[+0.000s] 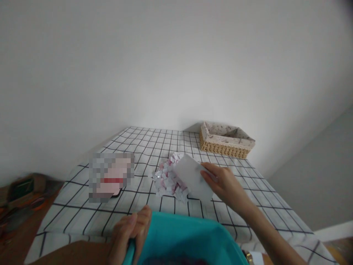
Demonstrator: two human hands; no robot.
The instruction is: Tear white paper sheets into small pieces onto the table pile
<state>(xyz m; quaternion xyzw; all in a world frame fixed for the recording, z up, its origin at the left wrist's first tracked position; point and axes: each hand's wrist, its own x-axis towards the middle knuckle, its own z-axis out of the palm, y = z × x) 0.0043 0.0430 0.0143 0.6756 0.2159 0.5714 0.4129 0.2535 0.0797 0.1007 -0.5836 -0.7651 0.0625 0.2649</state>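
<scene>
My left hand [132,230] is wrapped around the left rim of a teal plastic bin [182,228], which sits at the near edge of the table. Dark contents at the bottom of the bin are too dim to name. In my right hand [222,180] is a thin white card [190,175], pinched at its right edge and tilted. Its left side is against a heap of torn paper scraps [167,180], white and pink, and hides part of the heap.
A white cloth with black grid lines [154,141] covers the table. At the back right stands a lined wicker basket [226,147]. A pixelated flat pinkish thing [111,176] lies on the left. Behind the table rises a pale wall [171,66]; blurred objects sit low at far left.
</scene>
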